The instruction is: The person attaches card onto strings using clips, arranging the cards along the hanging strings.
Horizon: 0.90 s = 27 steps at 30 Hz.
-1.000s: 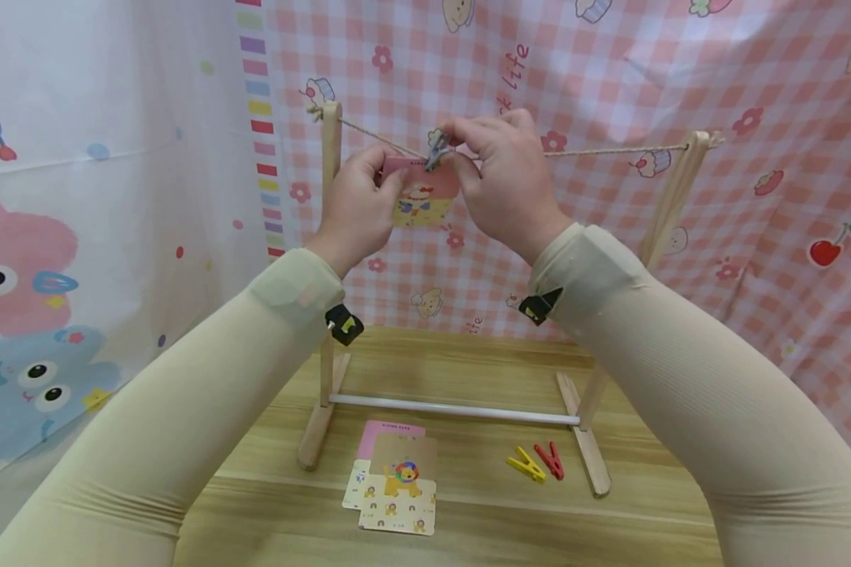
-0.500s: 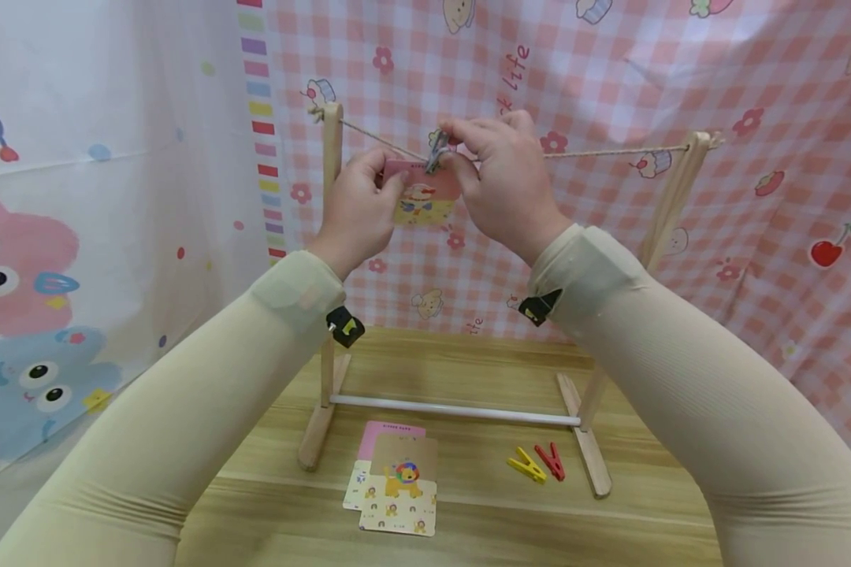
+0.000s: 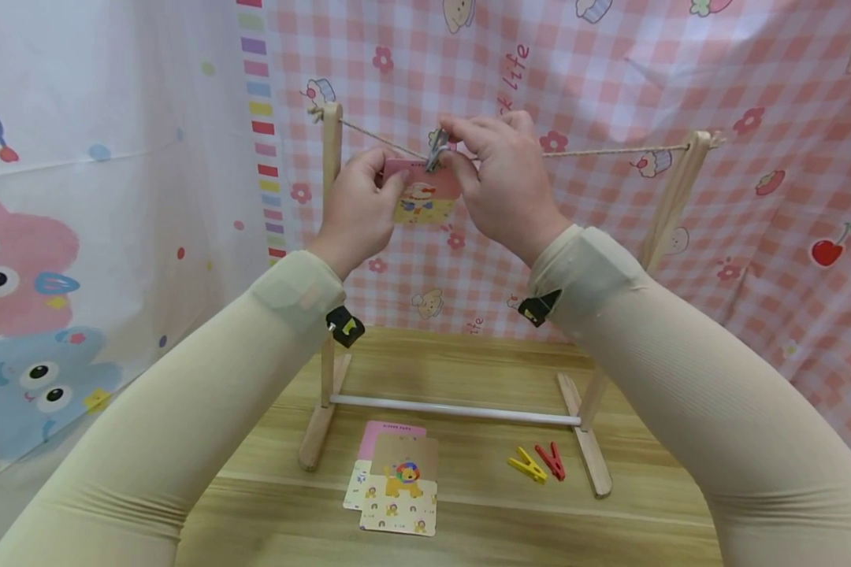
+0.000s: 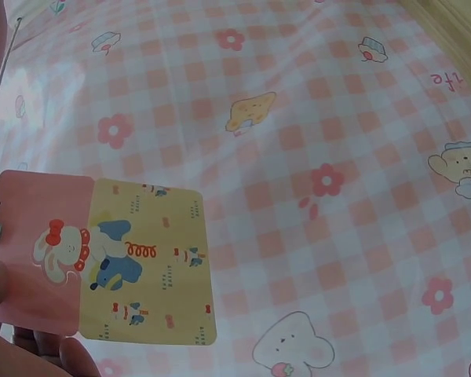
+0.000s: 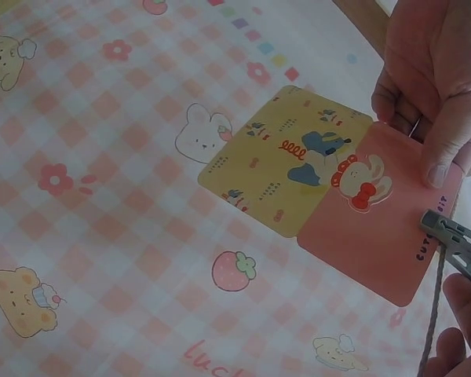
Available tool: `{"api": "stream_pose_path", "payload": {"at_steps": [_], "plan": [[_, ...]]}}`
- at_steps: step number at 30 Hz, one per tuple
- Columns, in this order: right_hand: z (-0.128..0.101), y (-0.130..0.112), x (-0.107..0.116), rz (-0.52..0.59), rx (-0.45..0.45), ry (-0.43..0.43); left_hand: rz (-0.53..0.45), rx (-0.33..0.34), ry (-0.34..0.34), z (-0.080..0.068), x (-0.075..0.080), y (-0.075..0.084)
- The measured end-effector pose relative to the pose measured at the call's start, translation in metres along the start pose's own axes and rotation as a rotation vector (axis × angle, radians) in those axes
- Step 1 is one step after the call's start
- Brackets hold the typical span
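Observation:
A pink and yellow picture card hangs up at the twine string of a wooden rack. My left hand pinches the card's left edge, thumb on its pink part. My right hand pinches a grey clothes peg that sits over the card's top edge at the string. The right wrist view shows the card, the peg, the string and my left hand. In the left wrist view the card fills the lower left.
On the wooden table, a small pile of cards lies in front of the rack's white crossbar. A yellow peg and a red peg lie beside it. Pink checked cloth hangs behind.

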State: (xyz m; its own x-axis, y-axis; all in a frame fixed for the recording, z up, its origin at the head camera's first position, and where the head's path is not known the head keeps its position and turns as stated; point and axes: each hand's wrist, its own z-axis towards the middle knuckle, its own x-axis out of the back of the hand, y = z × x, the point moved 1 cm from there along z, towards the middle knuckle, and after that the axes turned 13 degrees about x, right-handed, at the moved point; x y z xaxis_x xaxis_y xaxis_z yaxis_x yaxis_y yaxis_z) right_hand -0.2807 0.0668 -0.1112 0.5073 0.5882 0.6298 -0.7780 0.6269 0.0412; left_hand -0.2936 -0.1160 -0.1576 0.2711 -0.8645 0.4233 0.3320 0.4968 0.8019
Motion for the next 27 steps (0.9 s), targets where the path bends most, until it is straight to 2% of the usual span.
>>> {"api": "stream_pose_path", "payload": {"at_steps": [18, 27], "plan": [[-0.0007, -0.0012, -0.0001, -0.003, 0.006, 0.004, -0.021, -0.040, 0.003, 0.0000, 0.0008, -0.0013], [-0.0009, -0.0014, -0.0005, -0.006, 0.002, 0.005, -0.018, -0.031, 0.005, 0.0003, 0.0014, -0.0002]]}}
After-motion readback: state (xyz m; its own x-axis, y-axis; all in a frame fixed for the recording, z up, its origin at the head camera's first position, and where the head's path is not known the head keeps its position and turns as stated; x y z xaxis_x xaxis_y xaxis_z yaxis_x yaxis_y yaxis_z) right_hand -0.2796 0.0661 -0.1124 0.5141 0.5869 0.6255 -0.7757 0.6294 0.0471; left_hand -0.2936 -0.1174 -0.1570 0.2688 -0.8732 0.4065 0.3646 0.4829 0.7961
